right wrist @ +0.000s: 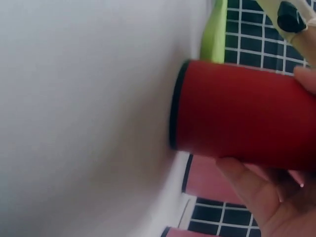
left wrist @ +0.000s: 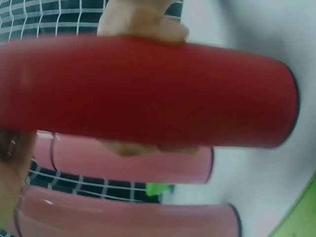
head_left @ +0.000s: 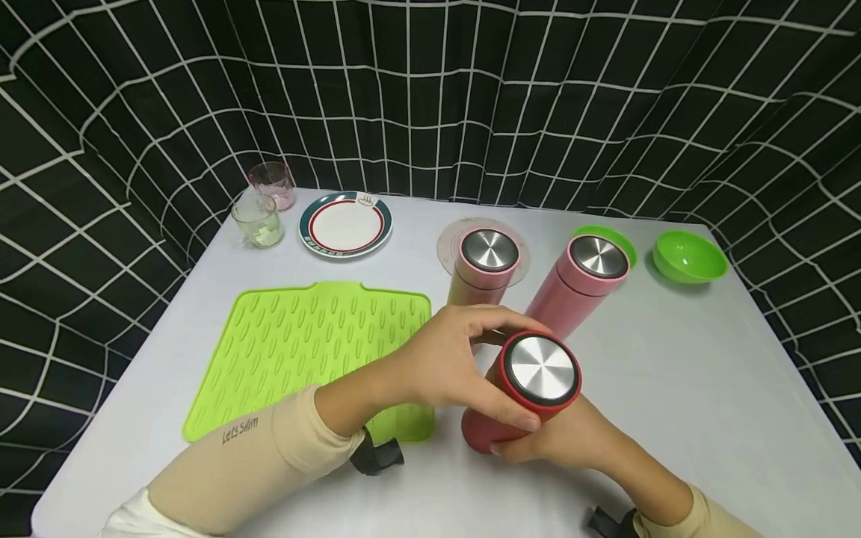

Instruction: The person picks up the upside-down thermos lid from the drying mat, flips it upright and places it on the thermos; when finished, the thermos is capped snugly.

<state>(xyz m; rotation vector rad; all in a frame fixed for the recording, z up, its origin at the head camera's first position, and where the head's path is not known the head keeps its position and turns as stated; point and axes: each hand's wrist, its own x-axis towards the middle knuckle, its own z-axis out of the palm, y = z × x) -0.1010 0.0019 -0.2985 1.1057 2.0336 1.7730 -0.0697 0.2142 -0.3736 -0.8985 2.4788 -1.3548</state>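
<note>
A red thermos flask [head_left: 542, 369] with a steel-topped lid stands near the front middle of the table, between both hands. My left hand [head_left: 447, 355] grips it near the top, thumb on the near side and fingers behind. Lower down, my right hand [head_left: 572, 437] holds its body from the right. The left wrist view shows the red flask's body [left wrist: 173, 94] across the frame; the right wrist view shows its dark base rim [right wrist: 178, 104] by the white table. Whether the base touches the table I cannot tell. Behind it stand a pale pink flask [head_left: 480, 282] and a deeper pink flask [head_left: 566, 299].
Left of the hands lies a lime drying mat [head_left: 309, 351]. Two glass cups [head_left: 258, 220] and a plate [head_left: 345, 225] sit at the back left. A round patterned piece [head_left: 452, 243] lies behind the pale flask. Green bowls [head_left: 689, 256] stand at the back right.
</note>
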